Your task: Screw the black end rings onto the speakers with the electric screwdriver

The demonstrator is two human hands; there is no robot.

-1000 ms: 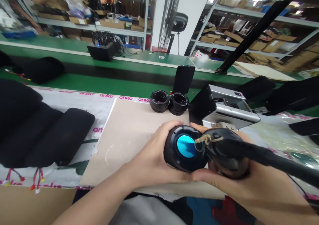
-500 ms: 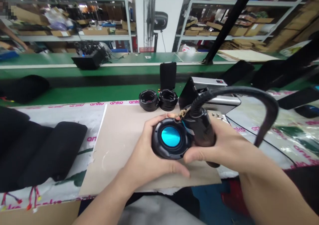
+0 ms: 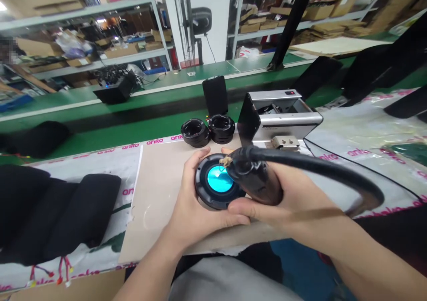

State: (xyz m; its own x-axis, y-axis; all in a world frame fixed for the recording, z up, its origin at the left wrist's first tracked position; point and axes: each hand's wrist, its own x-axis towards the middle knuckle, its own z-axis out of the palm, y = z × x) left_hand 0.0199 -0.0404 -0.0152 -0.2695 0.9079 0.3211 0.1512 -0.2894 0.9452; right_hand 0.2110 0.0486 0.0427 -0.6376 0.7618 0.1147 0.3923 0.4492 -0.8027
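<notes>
1. The left hand (image 3: 191,210) is clasping a round black unit (image 3: 208,183) from its left side, the fingers curving over the far rim and the thumb lying along the near one.
2. The right hand (image 3: 295,192) is gripping a black handheld tool (image 3: 262,184); most of its fingers are hiding behind the barrel, while its thumb is reaching to the unit's near right rim.
3. The unit is occupying the space between both hands, over the cardboard sheet (image 3: 156,198); whether it is touching the sheet, one cannot tell. A shiny blue disc (image 3: 220,179) is showing at its centre, the tool partly covering it.
4. A thick black cable (image 3: 320,161) is arching rightward from the tool, and a knot of twine (image 3: 226,161) is hanging near their junction.
5. A left black ring (image 3: 195,133) and a right black ring (image 3: 221,129) are standing side by side at the sheet's far edge.
6. A silver machine (image 3: 288,119) is standing to the right of the rings.
</notes>
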